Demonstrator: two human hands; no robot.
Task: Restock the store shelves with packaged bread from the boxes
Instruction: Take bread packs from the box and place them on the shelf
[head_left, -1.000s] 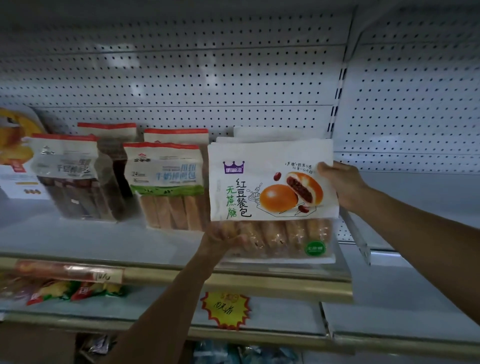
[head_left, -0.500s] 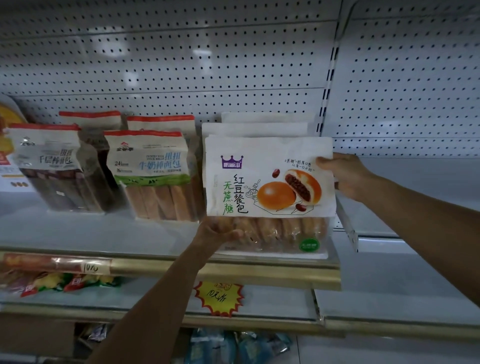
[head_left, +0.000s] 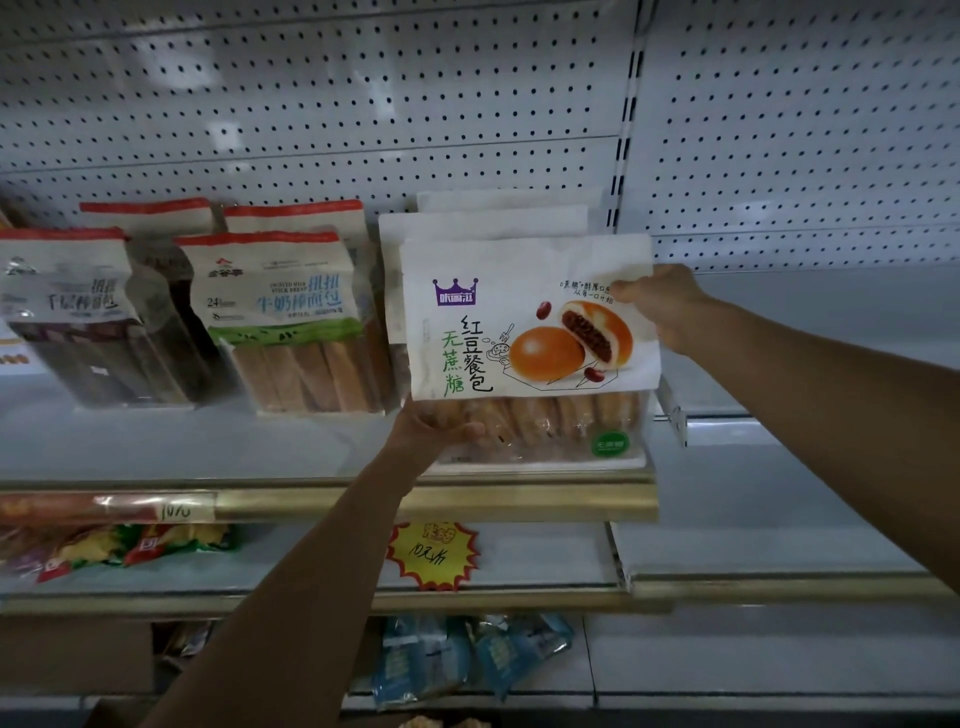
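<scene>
- The bread bag (head_left: 524, 332) is held upright at the shelf (head_left: 441, 501) front, probably for squaring against the matching bags (head_left: 483, 226) behind.
- Its lower corner, at 7 o'clock, is gripped by the left hand (head_left: 431, 426); its upper edge, at 2 o'clock, is pinched by the right hand (head_left: 660, 301).
- Glossy, crinkly film with a clear window is seen.

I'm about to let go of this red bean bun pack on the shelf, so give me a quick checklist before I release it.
1. Left hand grips the bun pack at its lower left corner: ok.
2. Right hand pinches the upper right corner: ok.
3. Pack upright, label facing out: ok.
4. Lined up in front of the matching white packs behind it: ok.
5. Pack's base fully resting on the shelf: cannot tell.
6. Clear of the milk stick bread pack to its left: ok, a narrow gap shows.
</scene>
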